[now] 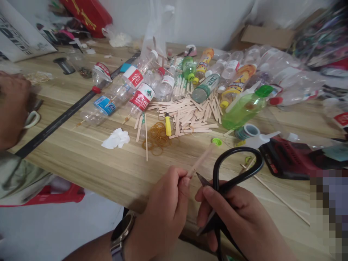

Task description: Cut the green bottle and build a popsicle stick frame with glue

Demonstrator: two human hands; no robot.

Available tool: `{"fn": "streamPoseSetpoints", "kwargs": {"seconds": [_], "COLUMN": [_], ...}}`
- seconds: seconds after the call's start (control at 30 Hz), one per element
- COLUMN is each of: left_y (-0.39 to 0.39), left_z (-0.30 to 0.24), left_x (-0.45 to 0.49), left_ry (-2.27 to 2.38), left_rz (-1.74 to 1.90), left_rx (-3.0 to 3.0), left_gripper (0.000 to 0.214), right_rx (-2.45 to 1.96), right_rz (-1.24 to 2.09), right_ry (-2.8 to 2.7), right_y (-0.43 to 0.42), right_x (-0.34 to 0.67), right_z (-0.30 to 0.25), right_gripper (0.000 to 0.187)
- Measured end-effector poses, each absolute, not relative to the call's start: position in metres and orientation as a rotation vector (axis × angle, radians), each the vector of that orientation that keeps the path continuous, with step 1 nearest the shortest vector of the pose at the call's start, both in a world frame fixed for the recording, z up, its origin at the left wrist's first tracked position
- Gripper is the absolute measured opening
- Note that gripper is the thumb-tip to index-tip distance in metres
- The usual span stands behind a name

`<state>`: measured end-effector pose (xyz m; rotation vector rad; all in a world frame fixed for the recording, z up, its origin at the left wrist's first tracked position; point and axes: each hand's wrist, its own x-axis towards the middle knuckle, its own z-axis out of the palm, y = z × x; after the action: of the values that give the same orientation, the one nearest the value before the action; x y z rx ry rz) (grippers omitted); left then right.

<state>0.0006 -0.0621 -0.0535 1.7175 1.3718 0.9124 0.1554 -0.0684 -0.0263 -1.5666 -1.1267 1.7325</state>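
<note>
Left hand (168,203): closed, thumb and fingers pinching the lower end of a flat wooden stick (202,157), over the near edge of the tabletop (81,159).
Wooden stick: slants up and away from the fingers; its visible length looks uncut, though a dark spot near the blade tip is too small to identify.
Right hand (239,210): wrapped around black-handled scissors (215,170), also by the near edge.
Scissors: blades spread, one tip just beside the stick, the other pointing lower; no cut can be seen, so work on this piece seems barely begun.
Stick pile (187,112): mid-tabletop, between the near and far edges; many sticks lie loose and look unworked.
Rubber bands (156,136): a loose heap nearer the near edge, apparently unused.
Skewered bottles: left of the pile, the blue-labelled bottle (104,105) and red-labelled bottle (140,98) already have thin sticks jutting out.
Other bottles: toward the far edge and right, including a green bottle (244,110); no sticks are evident through that one.
Co-worker's hand (12,108): at the tabletop's left; grip cannot be told.
</note>
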Motion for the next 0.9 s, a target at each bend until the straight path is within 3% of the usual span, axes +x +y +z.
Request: {"fn": "streamPoseSetpoints", "kwargs": {"seconds": [0.27, 0.47, 0.6, 0.77, 0.9], "left_y": [-0.063, -0.054, -0.05, -0.052, -0.053], "left_z": [-0.058, -0.072, -0.075, -0.069, -0.064], "left_x": [0.002, -0.003, -0.009, -0.014, -0.017], "left_ry": [1.457, 1.368, 1.292, 1.307, 1.315], "left_rz": [0.941, 1.093, 1.017, 0.928, 0.826], "left_rx": [1.899, 2.401, 2.618, 2.508, 2.406], "left_gripper": [0.017, 0.019, 0.026, 0.025, 0.023], "right_rx": [-1.456, -1.197, -1.176, -1.466, -1.456], "right_rz": [1.968, 2.221, 2.19, 1.685, 0.686], "right_ry": [-0.841, -0.553, -0.567, -1.265, -1.967], "right_y": [-0.064, -0.061, -0.061, -0.063, -0.061], "right_x": [0.155, 0.16, 0.159, 0.157, 0.16], "right_z": [-0.023, -0.029, -0.037, -0.05, -0.058], "right_gripper": [0.05, 0.044, 0.043, 0.057, 0.043]}}
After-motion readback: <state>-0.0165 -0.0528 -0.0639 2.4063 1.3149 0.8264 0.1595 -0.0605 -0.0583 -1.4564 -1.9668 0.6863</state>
